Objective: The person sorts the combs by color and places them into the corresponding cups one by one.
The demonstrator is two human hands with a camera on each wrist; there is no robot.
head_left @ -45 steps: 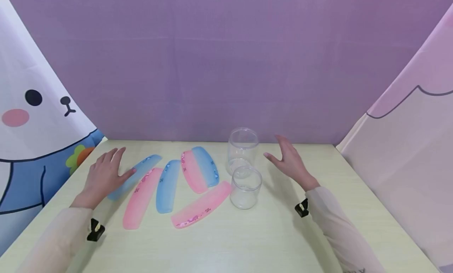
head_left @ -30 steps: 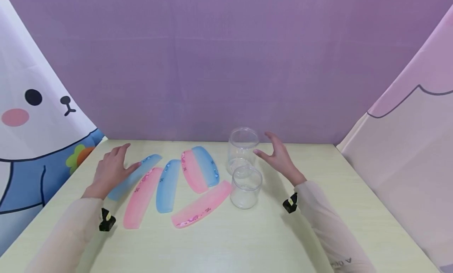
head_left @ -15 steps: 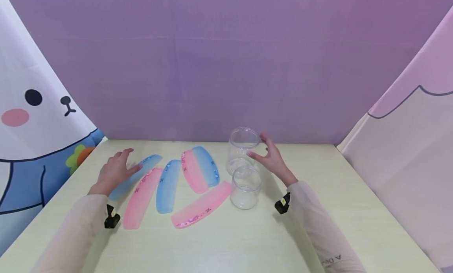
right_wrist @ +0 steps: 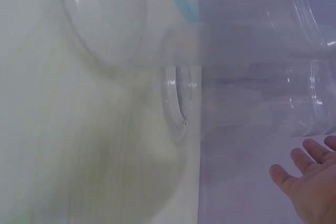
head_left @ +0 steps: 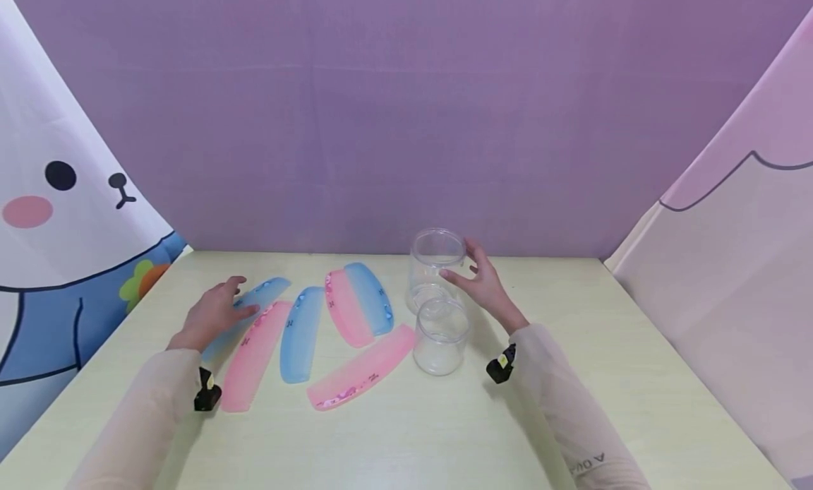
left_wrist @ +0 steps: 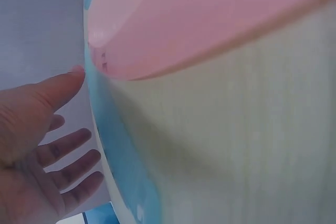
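Observation:
My left hand (head_left: pixel 211 315) hovers over the leftmost blue comb (head_left: pixel 265 291), hiding part of it. In the left wrist view, its thumb and loosely bent fingers (left_wrist: pixel 79 174) are apart, with nothing between them. A pink comb (head_left: pixel 254 356) lies just right of that blue one. At the back, a tall clear jar (head_left: pixel 424 267) stands upright; my right hand (head_left: pixel 488 291) is at its right side, thumb and fingers spread near the rim. The right wrist view shows the fingertips (right_wrist: pixel 281 174) close beside the clear wall. A shorter clear jar (head_left: pixel 440 352) stands in front.
More combs lie mid-table: a blue one (head_left: pixel 301 335), a pink one (head_left: pixel 346 310) side by side with another blue one (head_left: pixel 370 299), and a slanting pink one (head_left: pixel 360 370) whose end reaches the short jar. A purple cloth (head_left: pixel 356 123) rises behind the table (head_left: pixel 394 440).
My left hand has moved right and lower over the leftmost blue comb. My right hand has moved left to the tall jar's side. Combs and jars stay in place.

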